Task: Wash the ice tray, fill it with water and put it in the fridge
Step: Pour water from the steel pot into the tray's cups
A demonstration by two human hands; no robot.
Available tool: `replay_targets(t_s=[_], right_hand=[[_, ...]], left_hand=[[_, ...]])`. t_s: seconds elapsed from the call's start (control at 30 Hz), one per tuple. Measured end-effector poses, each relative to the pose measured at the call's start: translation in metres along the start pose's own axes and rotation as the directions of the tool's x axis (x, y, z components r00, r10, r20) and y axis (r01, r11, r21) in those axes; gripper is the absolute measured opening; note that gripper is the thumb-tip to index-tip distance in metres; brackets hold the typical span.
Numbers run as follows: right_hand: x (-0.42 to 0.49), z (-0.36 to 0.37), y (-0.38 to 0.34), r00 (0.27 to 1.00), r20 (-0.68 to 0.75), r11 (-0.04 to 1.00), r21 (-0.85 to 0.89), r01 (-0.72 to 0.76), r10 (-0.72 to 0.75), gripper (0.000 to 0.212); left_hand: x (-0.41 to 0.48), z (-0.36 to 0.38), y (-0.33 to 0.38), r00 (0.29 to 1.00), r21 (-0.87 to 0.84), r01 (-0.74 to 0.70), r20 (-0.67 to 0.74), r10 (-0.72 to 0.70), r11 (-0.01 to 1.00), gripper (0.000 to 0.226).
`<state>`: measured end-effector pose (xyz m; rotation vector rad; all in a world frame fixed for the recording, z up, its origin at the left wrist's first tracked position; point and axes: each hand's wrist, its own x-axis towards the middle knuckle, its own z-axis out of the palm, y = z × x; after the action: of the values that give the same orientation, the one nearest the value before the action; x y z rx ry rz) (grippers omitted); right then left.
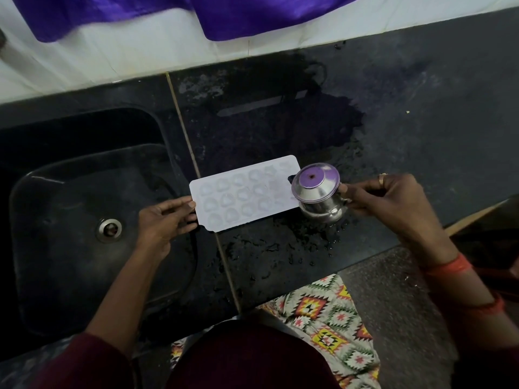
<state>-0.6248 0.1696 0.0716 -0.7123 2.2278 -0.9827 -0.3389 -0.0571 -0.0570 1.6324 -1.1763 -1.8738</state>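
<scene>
Past maroon sleeve (92, 357), pinching ice tray (238, 195) end with left hand (165, 220) to steady it on wet bench (421, 108) between both hands, right hand (393, 200) gripping steel pot (320, 195), probably for filling.

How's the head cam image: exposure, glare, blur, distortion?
Head view: dim overall, black sink nearly detail-free; white ice tray washed out, cavities faint; steel cup shows a purple reflection; wet counter glints; wide-angle lens bows the counter's edges; no marked motion blur.
</scene>
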Motion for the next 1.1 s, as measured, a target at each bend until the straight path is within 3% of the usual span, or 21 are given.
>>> replay_targets(t_s=[0.13,0.33,0.43,0.6,0.77,0.93,1.1], right_hand=[[0.001,0.0,0.002,1.0,-0.003,1.0,0.012,0.005,-0.005,0.023],[0.001,0.002,-0.002,1.0,-0.031,0.964,0.264,0.009,-0.001,0.035],[0.004,0.001,-0.009,0.999,-0.023,0.954,0.297,0.035,-0.029,0.033],[0.015,0.006,-0.013,0.998,-0.029,0.969,0.239,0.064,-0.059,0.029],[0.021,0.012,-0.015,0.997,-0.036,0.982,0.171,0.079,-0.074,0.041],[0.027,0.014,-0.013,0.997,-0.046,0.994,0.085,0.065,-0.061,0.03],[0.028,0.012,-0.012,0.997,-0.047,0.997,0.056,0.059,-0.056,0.031]], left_hand=[[0.0,0.0,-0.001,1.0,0.009,-0.003,-0.004,0.003,1.0,0.015],[0.002,0.0,-0.003,1.0,0.02,0.003,-0.006,-0.003,1.0,0.019],[0.002,0.0,-0.005,1.0,0.024,0.004,-0.006,-0.003,1.0,0.018],[0.001,0.0,-0.004,1.0,0.019,0.008,-0.008,-0.008,1.0,0.015],[0.0,-0.001,-0.004,1.0,0.017,0.004,-0.007,-0.004,1.0,0.011],[0.002,-0.003,-0.005,1.0,0.016,0.009,-0.006,-0.009,1.0,0.013],[0.001,-0.001,-0.003,1.0,0.006,0.005,-0.005,-0.005,1.0,0.009]])
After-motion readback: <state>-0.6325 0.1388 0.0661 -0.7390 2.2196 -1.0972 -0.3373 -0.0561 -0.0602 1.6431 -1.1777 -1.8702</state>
